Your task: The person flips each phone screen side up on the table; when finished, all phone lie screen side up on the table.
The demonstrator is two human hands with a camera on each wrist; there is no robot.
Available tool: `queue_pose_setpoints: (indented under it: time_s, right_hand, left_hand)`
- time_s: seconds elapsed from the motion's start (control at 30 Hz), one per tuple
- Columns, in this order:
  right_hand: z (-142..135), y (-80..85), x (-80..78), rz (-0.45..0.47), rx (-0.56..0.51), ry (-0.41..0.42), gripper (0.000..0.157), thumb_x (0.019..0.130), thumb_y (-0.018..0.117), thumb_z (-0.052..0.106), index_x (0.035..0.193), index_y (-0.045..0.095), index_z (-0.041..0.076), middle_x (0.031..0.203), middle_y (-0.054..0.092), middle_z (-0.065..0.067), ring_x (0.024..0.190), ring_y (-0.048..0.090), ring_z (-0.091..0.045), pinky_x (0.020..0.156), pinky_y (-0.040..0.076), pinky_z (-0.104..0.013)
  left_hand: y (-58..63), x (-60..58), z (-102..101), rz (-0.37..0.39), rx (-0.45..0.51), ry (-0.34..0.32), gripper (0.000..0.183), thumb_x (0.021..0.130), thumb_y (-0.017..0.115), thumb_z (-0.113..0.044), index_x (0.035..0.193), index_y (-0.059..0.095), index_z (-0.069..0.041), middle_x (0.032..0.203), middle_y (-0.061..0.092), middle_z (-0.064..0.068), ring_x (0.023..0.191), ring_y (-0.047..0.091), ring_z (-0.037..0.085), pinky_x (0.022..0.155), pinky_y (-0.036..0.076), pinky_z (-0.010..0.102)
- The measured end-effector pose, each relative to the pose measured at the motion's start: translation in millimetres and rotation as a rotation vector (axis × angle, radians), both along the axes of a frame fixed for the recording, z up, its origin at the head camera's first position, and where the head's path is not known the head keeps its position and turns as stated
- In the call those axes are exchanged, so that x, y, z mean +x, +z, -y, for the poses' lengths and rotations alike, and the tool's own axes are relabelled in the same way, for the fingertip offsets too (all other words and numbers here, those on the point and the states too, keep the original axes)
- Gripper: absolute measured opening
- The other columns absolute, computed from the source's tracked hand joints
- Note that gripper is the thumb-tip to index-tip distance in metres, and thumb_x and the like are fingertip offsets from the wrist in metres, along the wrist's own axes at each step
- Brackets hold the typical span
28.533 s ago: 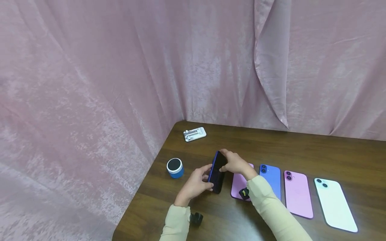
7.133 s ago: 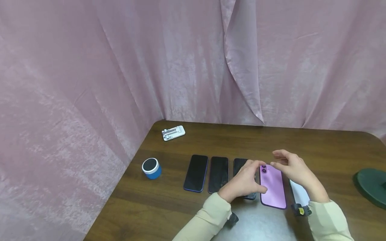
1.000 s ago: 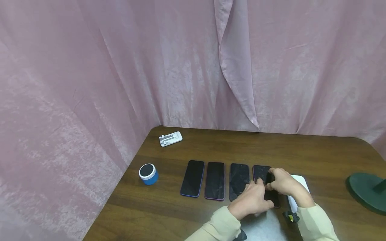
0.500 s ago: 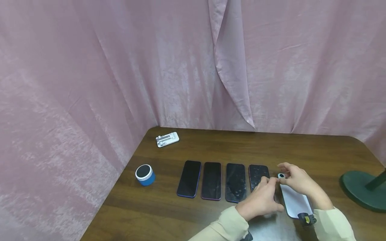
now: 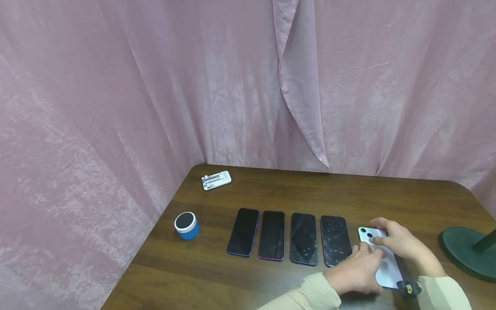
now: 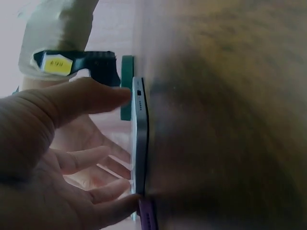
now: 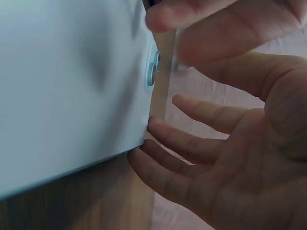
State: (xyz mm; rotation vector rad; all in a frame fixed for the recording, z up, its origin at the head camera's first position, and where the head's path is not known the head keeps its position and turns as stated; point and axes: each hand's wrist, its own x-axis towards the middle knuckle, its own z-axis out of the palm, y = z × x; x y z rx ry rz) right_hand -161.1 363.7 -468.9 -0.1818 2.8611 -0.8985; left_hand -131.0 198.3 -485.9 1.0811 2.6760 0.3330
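Note:
A pale blue-white phone (image 5: 389,269) lies back up at the right end of a row, two camera lenses at its far left corner. My left hand (image 5: 357,269) is at its left side, fingers at the long edge. In the left wrist view the left thumb (image 6: 98,96) reaches the phone's port end. The right hand (image 5: 403,243) is at the far right corner. In the right wrist view its relaxed fingertips (image 7: 136,158) touch that corner. Neither hand is curled round the phone.
Left of it, several phones lie screen up: a blue-edged one (image 5: 243,232), a purple-edged one (image 5: 272,235), a third (image 5: 304,239) and a fourth (image 5: 335,240). A blue jar-shaped object (image 5: 187,228), a white folding stand (image 5: 216,180) and a green round base (image 5: 465,252) stand around.
Both hands have left the fourth phone, which lies screen up, and moved right to the pale phone. Earlier phones in the row were turned from back up to screen up.

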Motion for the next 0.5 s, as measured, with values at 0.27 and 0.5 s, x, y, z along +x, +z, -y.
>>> queue_pose_setpoints:
  time_s: [0.27,0.5]
  right_hand:
    - [-2,1.6,-2.2,0.047,0.027,-0.006,0.055,0.092,0.07,0.016,0.127,0.049,-0.022,0.123,0.053,-0.044,0.114,0.049,-0.063,0.086,0.044,-0.069]
    - [-5,1.9,-4.1,0.053,0.035,0.015,0.052,0.096,0.066,0.017,0.124,0.049,-0.023,0.119,0.055,-0.043,0.111,0.052,-0.061,0.084,0.046,-0.067]
  left_hand:
    - [-1.4,5.1,-9,-0.101,-0.088,-0.029,0.054,0.072,0.09,-0.038,0.116,0.059,-0.029,0.12,0.047,-0.001,0.099,0.04,0.015,0.067,0.038,0.018]
    - [-3.2,10.0,-14,-0.173,-0.1,0.006,0.045,0.074,0.087,-0.036,0.109,0.06,-0.028,0.109,0.047,0.0,0.092,0.04,0.016,0.058,0.035,0.019]
